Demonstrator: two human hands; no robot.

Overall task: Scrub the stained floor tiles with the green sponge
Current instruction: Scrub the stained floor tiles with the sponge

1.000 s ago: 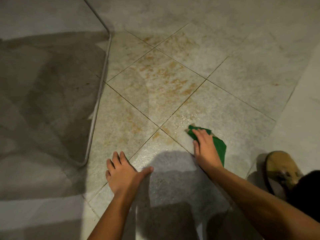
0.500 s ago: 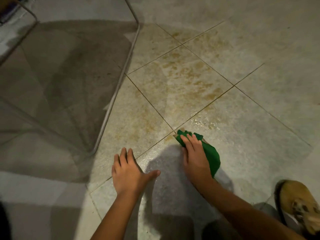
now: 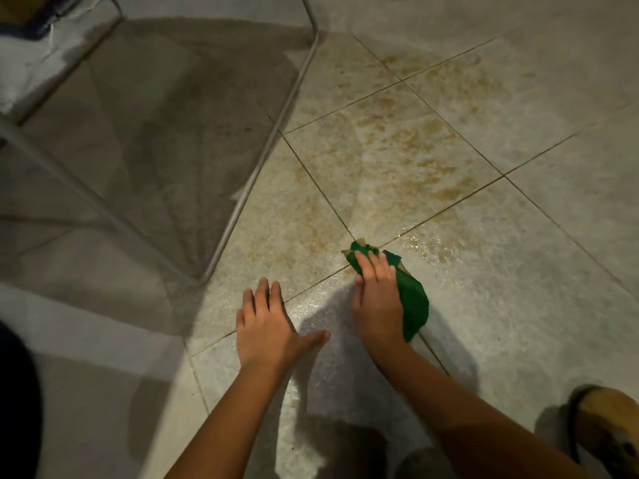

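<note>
Fingers (image 3: 371,266) of right hand (image 3: 378,305) flat atop crumpled green sponge (image 3: 413,302) (left hand (image 3: 266,333) splayed on wet tile (image 3: 345,368))

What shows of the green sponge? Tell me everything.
The green sponge is a thin, dark green pad, creased and bunched at its far end, with tan showing at its edges. It lies on the wet tile floor, its far end at a grout-line crossing. The right hand presses on it, covering its left half.
</note>
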